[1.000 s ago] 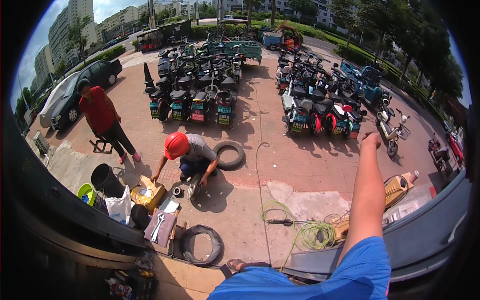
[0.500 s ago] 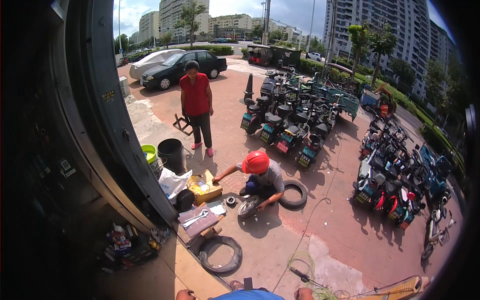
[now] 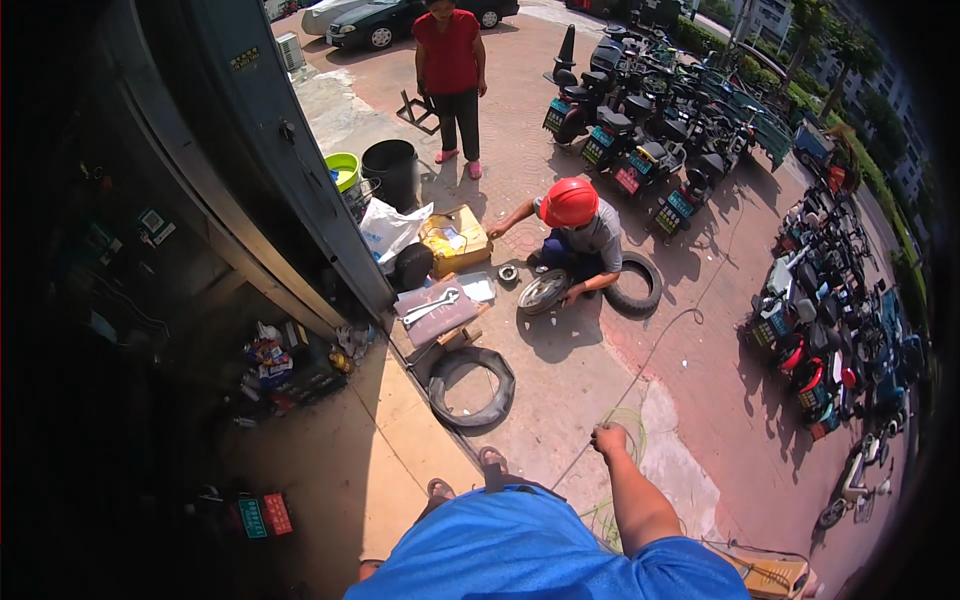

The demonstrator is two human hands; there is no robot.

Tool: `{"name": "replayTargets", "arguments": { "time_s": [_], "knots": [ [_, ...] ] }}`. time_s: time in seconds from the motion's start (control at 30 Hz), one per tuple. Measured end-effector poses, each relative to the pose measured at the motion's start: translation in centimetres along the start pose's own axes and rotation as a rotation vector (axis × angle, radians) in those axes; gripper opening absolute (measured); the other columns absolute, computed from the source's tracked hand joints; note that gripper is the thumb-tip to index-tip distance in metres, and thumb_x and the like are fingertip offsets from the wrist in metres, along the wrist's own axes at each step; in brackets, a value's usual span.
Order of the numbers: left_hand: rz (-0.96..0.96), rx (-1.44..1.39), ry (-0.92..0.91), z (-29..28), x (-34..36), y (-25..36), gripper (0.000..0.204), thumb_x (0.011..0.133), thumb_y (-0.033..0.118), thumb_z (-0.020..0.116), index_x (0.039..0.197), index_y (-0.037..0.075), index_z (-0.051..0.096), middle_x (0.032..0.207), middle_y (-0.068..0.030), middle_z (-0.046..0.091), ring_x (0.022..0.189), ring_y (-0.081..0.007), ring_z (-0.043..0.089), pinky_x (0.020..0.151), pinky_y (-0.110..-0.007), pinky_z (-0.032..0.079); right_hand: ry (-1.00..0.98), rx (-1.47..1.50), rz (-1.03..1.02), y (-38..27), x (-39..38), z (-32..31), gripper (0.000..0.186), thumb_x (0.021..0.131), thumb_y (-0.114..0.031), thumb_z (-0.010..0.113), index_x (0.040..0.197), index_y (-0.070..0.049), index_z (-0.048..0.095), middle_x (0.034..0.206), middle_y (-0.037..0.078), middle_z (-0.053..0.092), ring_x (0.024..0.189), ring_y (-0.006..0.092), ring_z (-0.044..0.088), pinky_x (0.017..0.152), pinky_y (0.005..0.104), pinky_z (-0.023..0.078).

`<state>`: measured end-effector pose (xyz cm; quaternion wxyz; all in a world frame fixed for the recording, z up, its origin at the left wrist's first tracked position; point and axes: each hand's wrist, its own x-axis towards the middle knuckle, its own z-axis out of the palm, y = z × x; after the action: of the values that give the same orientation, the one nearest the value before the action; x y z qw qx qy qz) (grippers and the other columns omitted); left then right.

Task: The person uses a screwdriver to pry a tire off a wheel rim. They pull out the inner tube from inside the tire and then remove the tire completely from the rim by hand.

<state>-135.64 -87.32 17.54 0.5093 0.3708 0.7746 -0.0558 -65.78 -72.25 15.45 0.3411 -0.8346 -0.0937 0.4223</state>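
Note:
My right arm stretches forward over the ground, and its hand (image 3: pixel 608 437) is closed, fingers curled; whatever is in them, if anything, is too small to make out. Behind it lie a loose coil of green-yellow hose (image 3: pixel 632 422) and a thin dark cable. Of my left hand (image 3: pixel 370 568), only a bit of skin shows at the lower edge beside my blue shirt, its fingers hidden. Ahead, a person in a red helmet (image 3: pixel 569 203) squats, one hand on a wheel (image 3: pixel 543 291), the other by a yellow box (image 3: pixel 455 238). A black rubber ring (image 3: pixel 505 388) lies nearer me.
A tyre (image 3: pixel 655 290) lies beside the squatting person. An adjustable wrench (image 3: pixel 432 306) rests on a flat brownish board (image 3: pixel 438 325). Another person in red (image 3: pixel 450 50) stands behind, near a black bucket (image 3: pixel 390 172). Parked scooters (image 3: pixel 650 150) fill the right. A metal door frame (image 3: pixel 300 190) borders the left.
My view has tipped downward, so the scene sits higher and further right. My right arm has come up and forward from the lower edge. The squatting person remains at the wheel.

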Motion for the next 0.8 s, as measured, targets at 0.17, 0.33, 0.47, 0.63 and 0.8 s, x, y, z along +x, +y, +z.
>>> {"name": "replayTargets", "arguments": {
  "time_s": [0.17,0.33,0.47,0.63,0.8],
  "knots": [
    [0.081,-0.121,-0.016,2.9,-0.5,1.9,0.039,0.084,0.017,0.081,0.115,-0.005,0.075,0.098,-0.0172,0.077,0.084,-0.0192,0.072,0.073,-0.033,0.057,-0.159,-0.191,-0.032,2.9,-2.0,4.4,0.020,0.090,-0.015,0.068,0.095,0.003,0.074,0.082,0.011,0.072,0.066,0.0218,0.071,0.057,0.0330,0.056],
    [0.190,-0.242,-0.048,3.8,-0.4,6.6,0.039,0.085,0.021,0.080,0.114,-0.004,0.075,0.099,-0.0166,0.077,0.088,-0.0182,0.072,0.076,-0.032,0.056,-0.299,-0.416,-0.042,5.2,-3.2,4.9,0.021,0.088,-0.019,0.070,0.092,0.001,0.076,0.078,0.010,0.073,0.066,0.0195,0.072,0.059,0.0330,0.057],
    [0.170,-0.168,0.017,2.9,-0.5,7.7,0.037,0.087,0.017,0.076,0.117,-0.004,0.074,0.100,-0.0179,0.077,0.088,-0.0196,0.073,0.078,-0.033,0.058,-0.289,-0.429,-0.021,5.7,-2.3,3.8,0.021,0.089,-0.018,0.070,0.096,0.001,0.077,0.080,0.010,0.074,0.067,0.0200,0.073,0.059,0.0333,0.058],
    [0.099,-0.211,0.019,1.5,0.0,9.0,0.035,0.087,0.009,0.072,0.119,-0.005,0.072,0.102,-0.0199,0.077,0.090,-0.0236,0.075,0.079,-0.034,0.060,-0.234,-0.277,0.055,6.4,0.1,1.6,0.021,0.090,-0.014,0.069,0.099,0.003,0.075,0.084,0.013,0.074,0.069,0.0227,0.073,0.059,0.0339,0.058],
    [0.030,-0.249,0.003,1.0,-1.9,10.9,0.036,0.087,0.008,0.073,0.121,-0.005,0.072,0.106,-0.0207,0.077,0.093,-0.0243,0.075,0.082,-0.034,0.059,-0.237,-0.272,0.061,6.2,0.1,1.4,0.018,0.092,-0.012,0.068,0.092,0.005,0.072,0.082,0.014,0.073,0.068,0.0264,0.073,0.059,0.0363,0.059]
  ]
}}
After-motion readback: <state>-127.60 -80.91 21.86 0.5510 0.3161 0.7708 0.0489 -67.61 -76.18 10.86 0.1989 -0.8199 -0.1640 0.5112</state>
